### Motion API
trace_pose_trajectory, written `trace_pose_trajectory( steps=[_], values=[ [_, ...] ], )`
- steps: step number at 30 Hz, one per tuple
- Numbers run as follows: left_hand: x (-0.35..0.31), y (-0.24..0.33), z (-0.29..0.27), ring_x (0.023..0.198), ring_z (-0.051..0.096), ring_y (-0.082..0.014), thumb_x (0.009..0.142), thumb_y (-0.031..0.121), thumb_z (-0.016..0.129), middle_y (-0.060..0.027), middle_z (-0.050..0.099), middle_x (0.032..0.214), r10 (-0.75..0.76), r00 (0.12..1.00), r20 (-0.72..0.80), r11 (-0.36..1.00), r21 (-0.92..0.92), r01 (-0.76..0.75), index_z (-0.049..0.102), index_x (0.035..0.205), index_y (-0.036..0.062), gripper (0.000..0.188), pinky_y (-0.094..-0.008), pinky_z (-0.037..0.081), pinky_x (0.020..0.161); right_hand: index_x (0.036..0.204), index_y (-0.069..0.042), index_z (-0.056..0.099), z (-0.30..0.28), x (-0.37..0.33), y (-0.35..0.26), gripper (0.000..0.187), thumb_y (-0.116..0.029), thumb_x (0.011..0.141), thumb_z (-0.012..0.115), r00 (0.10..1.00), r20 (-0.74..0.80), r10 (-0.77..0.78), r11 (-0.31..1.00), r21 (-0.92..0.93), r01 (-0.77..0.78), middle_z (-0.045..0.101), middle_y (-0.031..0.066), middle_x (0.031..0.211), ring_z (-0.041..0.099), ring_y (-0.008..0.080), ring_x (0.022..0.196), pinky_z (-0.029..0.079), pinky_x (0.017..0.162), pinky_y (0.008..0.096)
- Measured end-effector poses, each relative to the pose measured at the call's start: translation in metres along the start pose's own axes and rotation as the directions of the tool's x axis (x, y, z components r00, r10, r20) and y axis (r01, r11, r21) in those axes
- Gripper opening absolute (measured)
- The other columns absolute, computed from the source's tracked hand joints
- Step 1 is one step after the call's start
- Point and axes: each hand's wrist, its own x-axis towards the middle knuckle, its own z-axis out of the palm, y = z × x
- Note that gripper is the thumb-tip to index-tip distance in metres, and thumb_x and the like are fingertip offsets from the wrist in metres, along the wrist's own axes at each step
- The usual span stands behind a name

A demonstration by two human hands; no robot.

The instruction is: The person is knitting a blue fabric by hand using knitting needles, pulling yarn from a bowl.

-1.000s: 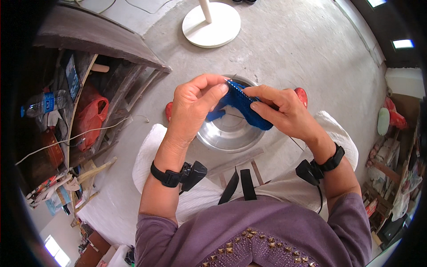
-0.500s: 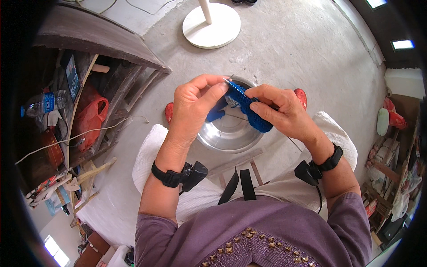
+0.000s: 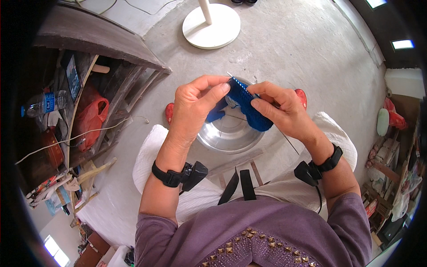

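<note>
A dark blue knitted piece [image 3: 254, 116] hangs between my hands, its upper edge carrying a row of stitches along a thin knitting needle [image 3: 229, 74]. My left hand [image 3: 195, 100] pinches the upper left corner of the knitting between thumb and forefinger. On the other side, my right hand [image 3: 282, 107] grips the edge with thumb and bent fingers. A thin needle shaft [image 3: 290, 143] slants out below my right hand. Under the work stands a shiny metal basin [image 3: 229, 144] with blue material [image 3: 216, 114] in it, perhaps yarn. My fingers partly hide the stitches and needle ends.
Red shoes [image 3: 300, 99] flank the basin. At left, a dark wooden cabinet [image 3: 102, 38] holds a plastic bottle [image 3: 44, 104] and a red plastic bag [image 3: 93, 118]. A white round stand base [image 3: 211, 26] is on the floor ahead. Cluttered shelves [image 3: 391, 178] line the right.
My left fingertips and the knitting's upper corner have shifted slightly right. One needle tip now sticks up above the corner, where two tips met before. More needle shaft shows below my right hand.
</note>
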Motion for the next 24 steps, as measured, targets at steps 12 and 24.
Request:
trace_pose_trajectory(
  steps=[12, 24],
  values=[
    [0.0029, -0.0050, -0.0027, 0.083, 0.065, -0.0100, 0.090, 0.007, 0.068, -0.0081, 0.071, 0.094, -0.018, 1.000, 0.000, 1.000, -0.025, 0.018, 0.070, 0.107, -0.0029, 0.020, -0.0233, 0.053, 0.076, 0.113, -0.003, 0.062, -0.0018, -0.0007, 0.0050, 0.020, -0.013, 0.096, 0.058, 0.998, 0.023, 0.055, 0.991, 0.125, -0.057, 0.057, -0.0027, 0.071, 0.047, 0.0022, 0.066, 0.040, 0.060, 0.0201],
    [0.0019, -0.0024, -0.0021, 0.084, 0.065, -0.0100, 0.090, 0.009, 0.069, -0.0072, 0.072, 0.094, 0.019, 1.000, 0.004, 0.999, 0.036, -0.019, 0.071, 0.107, -0.0013, 0.020, -0.0228, 0.052, 0.077, 0.117, -0.004, 0.061, -0.0021, -0.0010, 0.0054, 0.022, -0.015, 0.097, 0.058, 0.996, 0.037, 0.079, 0.973, 0.213, -0.085, 0.063, -0.0023, 0.080, 0.053, 0.0018, 0.072, 0.044, 0.066, 0.0187]
  ],
)
